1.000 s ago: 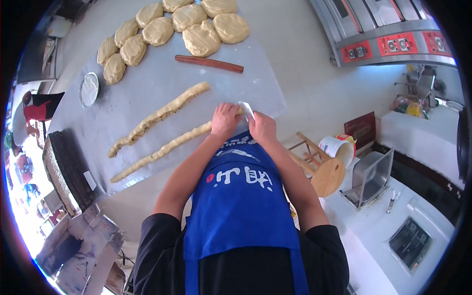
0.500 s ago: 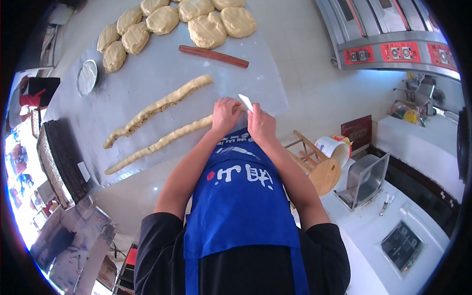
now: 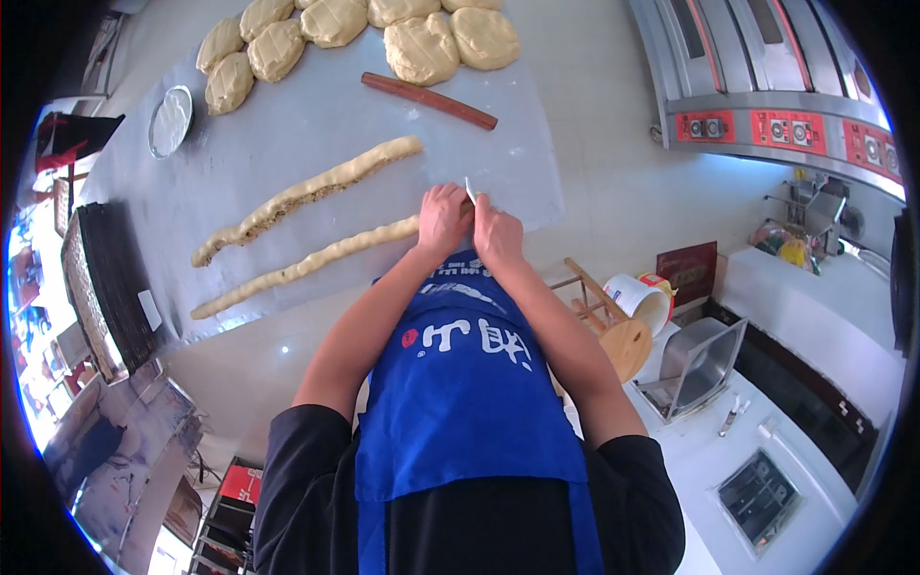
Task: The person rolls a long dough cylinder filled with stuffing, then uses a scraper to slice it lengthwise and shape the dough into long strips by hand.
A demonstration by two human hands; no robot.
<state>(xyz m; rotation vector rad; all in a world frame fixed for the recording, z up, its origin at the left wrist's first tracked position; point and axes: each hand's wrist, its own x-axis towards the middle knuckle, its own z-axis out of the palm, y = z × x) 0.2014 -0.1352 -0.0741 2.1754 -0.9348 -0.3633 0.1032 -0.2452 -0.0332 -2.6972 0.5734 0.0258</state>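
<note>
Two long dough ropes lie slantwise on the grey table. My left hand is closed around the right end of the nearer, thinner dough rope. Close beside it, my right hand grips a small white scraper, seen almost edge-on at that end of the rope. The fingers hide where blade and dough meet. Farther back rests the second dough rope, thicker, with a dark crumbly filling showing along its lower side; neither hand touches it.
A wooden rolling pin lies beyond the ropes, before several flat dough pieces. At the far left sits a round metal bowl. To my right are a wooden stool, a white bucket and a steel oven.
My right hand has come left, closer to my left hand. The scraper has turned from showing its broad face to nearly edge-on. The whole view has shifted slightly.
</note>
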